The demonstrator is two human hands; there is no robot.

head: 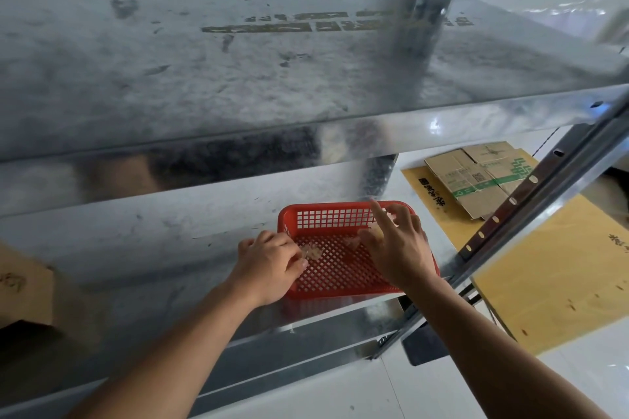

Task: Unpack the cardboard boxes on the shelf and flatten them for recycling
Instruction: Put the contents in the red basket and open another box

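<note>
A red perforated plastic basket (340, 272) sits on the metal shelf (143, 241), at its right end near the front edge. My left hand (269, 265) reaches over the basket's left rim and pinches a small clear wad, maybe tape or wrap (311, 253). Over the basket's right half hovers my right hand (394, 248), fingers spread and index finger raised, touching another pale scrap. Flattened cardboard boxes (476, 180) lie on the floor beyond the shelf at the right. A brown cardboard box (23, 286) stands on the shelf at the far left, cut off by the frame.
An upper metal shelf (238, 71) hangs just above the working shelf. A slotted steel upright (531, 211) runs diagonally at the right. A large yellow-brown flat board (561, 269) lies on the white floor under the flattened boxes.
</note>
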